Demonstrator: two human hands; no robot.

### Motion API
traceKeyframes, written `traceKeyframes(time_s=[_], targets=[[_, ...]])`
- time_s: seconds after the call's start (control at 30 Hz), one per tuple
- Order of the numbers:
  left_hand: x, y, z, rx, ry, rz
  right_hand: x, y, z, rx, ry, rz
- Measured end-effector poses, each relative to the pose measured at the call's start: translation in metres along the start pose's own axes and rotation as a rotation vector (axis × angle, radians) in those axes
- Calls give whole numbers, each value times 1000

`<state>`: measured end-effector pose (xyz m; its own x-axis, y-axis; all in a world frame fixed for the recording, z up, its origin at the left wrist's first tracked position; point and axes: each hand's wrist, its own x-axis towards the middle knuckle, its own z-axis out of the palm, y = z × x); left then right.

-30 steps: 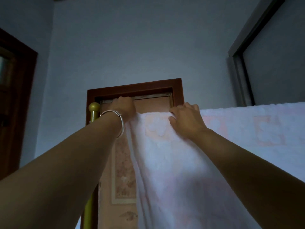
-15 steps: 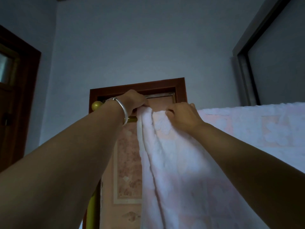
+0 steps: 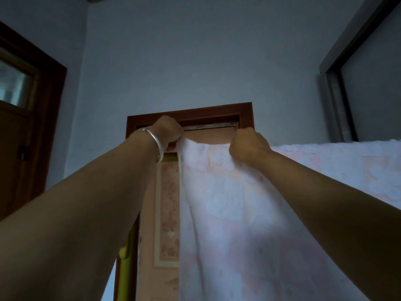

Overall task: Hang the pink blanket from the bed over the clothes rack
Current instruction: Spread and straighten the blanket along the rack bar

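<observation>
The pale pink blanket (image 3: 227, 213) with a raised flower pattern hangs over the top bar of the clothes rack and runs off to the right edge. My left hand (image 3: 169, 134), with a silver bangle on the wrist, is shut on the blanket's left top corner. My right hand (image 3: 247, 146) is a fist gripping the top edge a little to the right. Between the hands the edge is stretched flat. Only a short yellow-green piece of the rack (image 3: 170, 157) shows under my left wrist, and its post (image 3: 125, 268) shows below my left forearm.
Behind the rack is a brown wooden door frame (image 3: 191, 111) with a patterned pink panel (image 3: 167, 213). Another dark wooden door (image 3: 26, 118) is at the left. A grey metal frame (image 3: 334, 94) stands at the upper right. The wall above is plain blue-grey.
Both hands closed on the blanket's top edge and moved apart, spreading the bunched corner leftward along the bar. The rack's knob, seen earlier, is now behind my left wrist.
</observation>
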<state>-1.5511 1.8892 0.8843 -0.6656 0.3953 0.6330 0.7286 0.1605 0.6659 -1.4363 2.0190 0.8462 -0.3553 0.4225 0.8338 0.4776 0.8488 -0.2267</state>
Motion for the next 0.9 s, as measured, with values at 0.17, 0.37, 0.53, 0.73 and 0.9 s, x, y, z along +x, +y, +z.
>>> traceKeyframes(time_s=[0.17, 0.37, 0.53, 0.73, 0.9], targets=[[0, -11, -1, -685, -84, -272, 2, -2, 8, 78, 7, -15], [1, -19, -9, -712, -105, -269, -5, -18, 15, 100, -5, -291], [9, -26, -3, 41, 261, -71, 6, -25, 22, 103, -7, -199], [9, -33, -2, 363, 106, 59, 7, -29, 29, 66, 46, -193], [0, -24, 10, 387, -52, 126, 6, -22, 30, 54, 30, -203]])
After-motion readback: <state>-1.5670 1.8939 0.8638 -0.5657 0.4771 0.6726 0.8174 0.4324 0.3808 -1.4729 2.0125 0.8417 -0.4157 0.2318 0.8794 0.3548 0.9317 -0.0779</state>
